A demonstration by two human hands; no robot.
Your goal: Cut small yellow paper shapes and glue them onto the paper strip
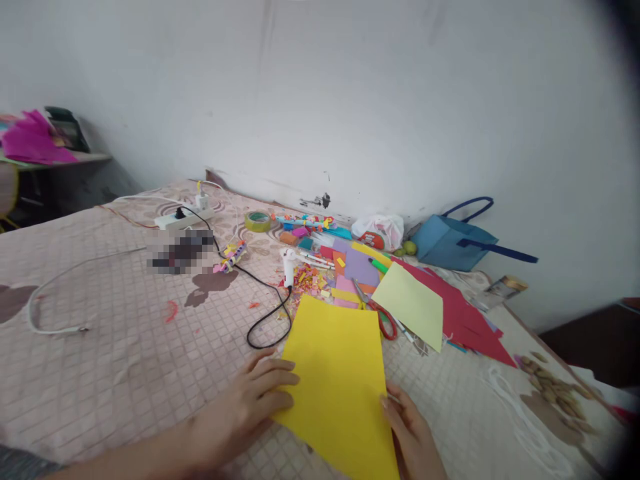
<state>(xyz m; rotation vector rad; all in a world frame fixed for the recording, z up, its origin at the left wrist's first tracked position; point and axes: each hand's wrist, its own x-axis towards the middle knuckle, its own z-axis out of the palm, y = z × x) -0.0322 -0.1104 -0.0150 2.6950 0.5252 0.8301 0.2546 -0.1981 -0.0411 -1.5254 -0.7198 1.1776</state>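
Pinches seemingly uncut, unfolded yellow sheet (340,373) in right hand (414,437); rests left hand (247,401) on opposite edge, grip unclear

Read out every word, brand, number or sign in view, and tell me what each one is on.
No text can be read here.
Plastic bag: red marking, too blurred to read.
Tape roll: markings inside the ring, too small.
Container at the right: label unreadable.
Dark pixelated patch: nothing legible.
Yellow sheet: no writing shows.
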